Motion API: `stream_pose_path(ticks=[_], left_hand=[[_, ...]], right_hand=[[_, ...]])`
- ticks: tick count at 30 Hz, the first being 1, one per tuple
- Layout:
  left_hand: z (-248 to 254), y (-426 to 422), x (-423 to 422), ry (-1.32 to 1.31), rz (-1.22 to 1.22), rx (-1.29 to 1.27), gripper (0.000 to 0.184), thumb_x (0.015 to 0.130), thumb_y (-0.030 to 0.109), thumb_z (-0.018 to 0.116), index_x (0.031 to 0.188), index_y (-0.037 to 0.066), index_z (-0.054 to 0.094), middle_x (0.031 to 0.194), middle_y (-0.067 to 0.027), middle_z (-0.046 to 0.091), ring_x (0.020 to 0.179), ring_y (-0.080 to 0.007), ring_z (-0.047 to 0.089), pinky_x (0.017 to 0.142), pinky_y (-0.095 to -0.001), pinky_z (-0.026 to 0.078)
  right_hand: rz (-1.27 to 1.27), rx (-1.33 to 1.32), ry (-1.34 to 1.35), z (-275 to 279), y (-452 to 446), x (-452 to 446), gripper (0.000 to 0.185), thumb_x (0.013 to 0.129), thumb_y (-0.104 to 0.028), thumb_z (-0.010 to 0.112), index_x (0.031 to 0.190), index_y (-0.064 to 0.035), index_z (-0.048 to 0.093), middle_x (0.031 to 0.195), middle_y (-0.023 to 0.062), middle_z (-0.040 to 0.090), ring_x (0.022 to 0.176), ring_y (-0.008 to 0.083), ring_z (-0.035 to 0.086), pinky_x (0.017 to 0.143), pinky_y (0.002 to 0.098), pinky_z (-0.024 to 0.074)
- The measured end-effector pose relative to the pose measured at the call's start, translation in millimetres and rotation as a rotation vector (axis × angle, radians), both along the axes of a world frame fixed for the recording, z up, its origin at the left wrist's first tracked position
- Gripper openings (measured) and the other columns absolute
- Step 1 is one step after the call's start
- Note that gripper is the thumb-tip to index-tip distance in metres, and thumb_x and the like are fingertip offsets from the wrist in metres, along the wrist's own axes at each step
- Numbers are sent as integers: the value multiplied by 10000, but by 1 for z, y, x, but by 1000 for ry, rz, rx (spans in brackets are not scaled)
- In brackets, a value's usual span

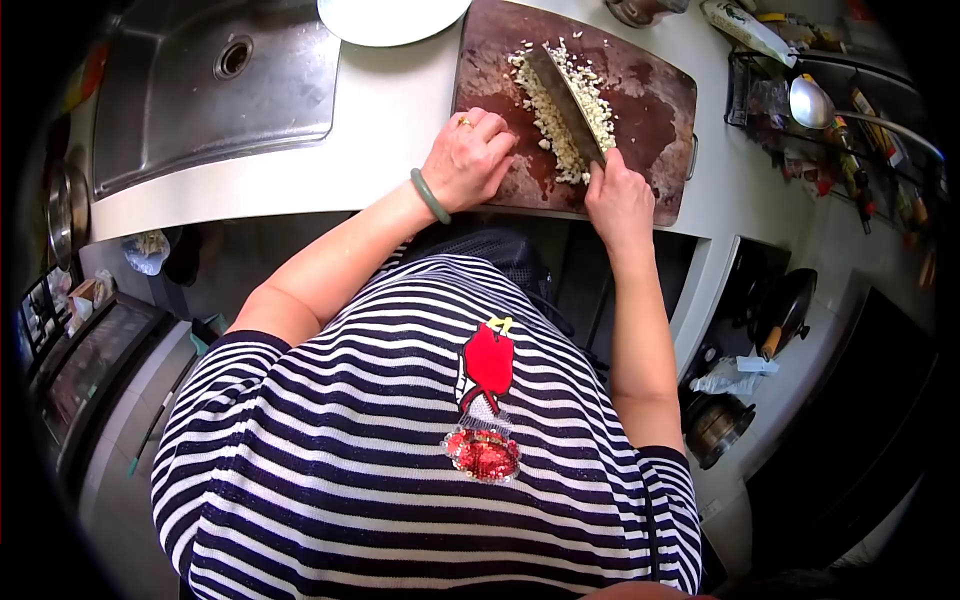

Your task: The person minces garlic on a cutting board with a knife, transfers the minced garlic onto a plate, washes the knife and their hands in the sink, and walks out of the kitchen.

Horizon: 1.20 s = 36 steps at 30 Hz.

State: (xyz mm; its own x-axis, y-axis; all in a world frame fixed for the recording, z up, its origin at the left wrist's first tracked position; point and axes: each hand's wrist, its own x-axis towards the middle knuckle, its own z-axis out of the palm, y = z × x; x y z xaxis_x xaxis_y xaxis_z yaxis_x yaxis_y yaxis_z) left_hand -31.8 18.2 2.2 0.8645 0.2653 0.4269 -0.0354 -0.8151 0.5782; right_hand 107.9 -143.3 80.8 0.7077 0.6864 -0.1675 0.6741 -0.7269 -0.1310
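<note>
My right hand [620, 197] grips the handle of a cleaver [568, 108], whose long blade points away from me over a heap of finely chopped pale food [592, 92]. The pieces lie on both sides of the blade, on a wet, reddish-brown cutting board [647, 125]. At the board's left edge, my left hand [470, 158] is closed with its fingers curled; whether anything is inside them is hidden. It is to the left of the heap, apart from the blade.
Left on the white counter [385, 130] is a steel sink [215, 115]. A white plate [392, 18] sits at the back beside the board. At right stands a dark rack [738, 90] with a ladle [811, 103] and packets. Pans and a pot [718, 430] are lower right.
</note>
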Motion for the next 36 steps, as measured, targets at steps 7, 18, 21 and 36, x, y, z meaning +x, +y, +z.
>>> stream_pose_path(ticks=[7, 18, 21, 36], left_hand=[[-2, 2, -2, -19, 27, 15, 176, 734, 119, 687, 878, 56, 605, 900, -84, 551, 892, -255, 540, 802, -369, 432], [1, 3, -2, 1, 13, 6, 205, 728, 92, 695, 915, 44, 625, 941, -92, 583, 895, -261, 557, 786, -365, 452], [1, 2, -2, -17, 4, 6, 209, 725, 97, 698, 912, 41, 623, 947, -96, 583, 893, -266, 554, 782, -363, 451], [-3, 4, -7, -47, 17, 23, 187, 694, 105, 708, 843, 52, 609, 879, -89, 559, 879, -266, 543, 786, -370, 446]], right_hand=[[0, -34, 5, 5, 3, -5, 163, 895, -192, 558, 922, -35, 530, 730, 250, 644, 730, 458, 631, 676, 554, 496], [10, -3, 33, 3, 4, -4, 170, 899, -187, 541, 943, -24, 522, 727, 253, 641, 739, 462, 630, 691, 553, 492], [31, -8, 12, 12, 6, -4, 168, 903, -190, 538, 931, -25, 522, 727, 252, 641, 734, 459, 632, 689, 556, 492], [25, 82, 118, 14, 5, -26, 156, 898, -188, 561, 906, -39, 517, 711, 253, 631, 719, 461, 624, 663, 555, 488]])
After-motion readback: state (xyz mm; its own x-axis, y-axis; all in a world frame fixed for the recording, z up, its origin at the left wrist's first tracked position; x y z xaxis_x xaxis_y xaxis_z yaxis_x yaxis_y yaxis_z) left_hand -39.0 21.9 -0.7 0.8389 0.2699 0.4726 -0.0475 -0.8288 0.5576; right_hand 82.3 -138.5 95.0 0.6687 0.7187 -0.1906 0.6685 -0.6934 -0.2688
